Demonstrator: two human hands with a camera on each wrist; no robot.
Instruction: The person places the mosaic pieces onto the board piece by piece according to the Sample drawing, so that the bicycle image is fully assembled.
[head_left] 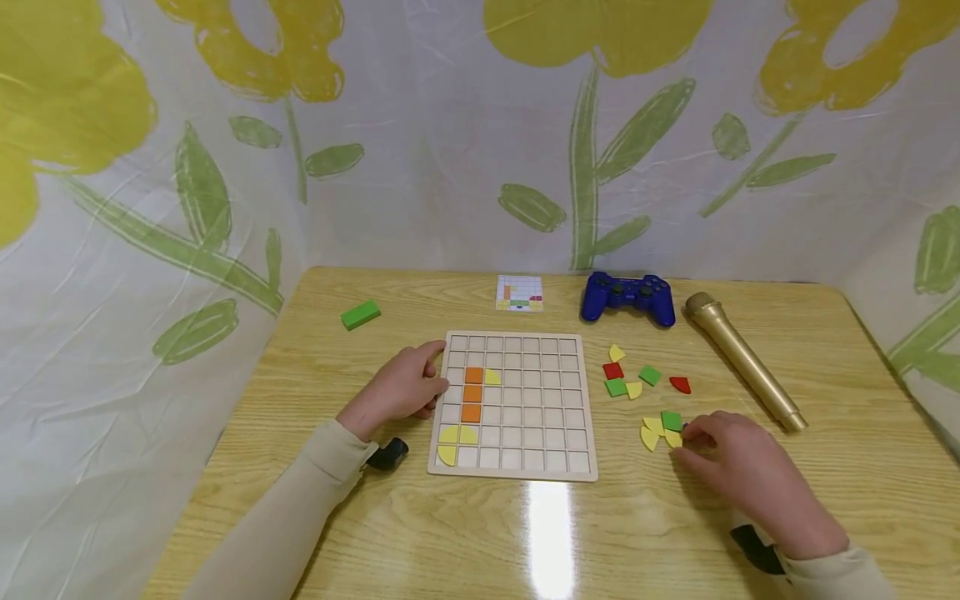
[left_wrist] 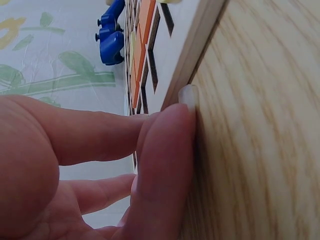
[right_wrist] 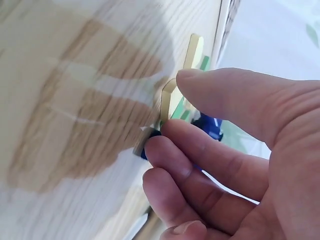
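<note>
A pale wooden grid board (head_left: 513, 479) lies on the table, with orange square tiles (head_left: 472, 393) and yellow quarter-circle tiles (head_left: 468, 435) in some cells. Fingertips and thumb of my left hand (head_left: 401, 383) touch the board's left edge; the left wrist view shows the thumb (left_wrist: 167, 155) against its side. My right hand (head_left: 738, 462) is low over loose tiles at the right. Its thumb and index finger pinch a yellow quarter-circle tile (right_wrist: 172, 100) at opposite ends. Beside the middle fingertip is a dark blue tile (right_wrist: 145, 144), partly hidden.
Behind the board are a small pattern card (head_left: 519, 294) and a blue game controller (head_left: 628, 298). A gold microphone (head_left: 746, 362) lies at the right, a green block (head_left: 361, 315) at the far left. Red tiles (head_left: 680, 385) and green tiles (head_left: 650, 376) are scattered right of the board.
</note>
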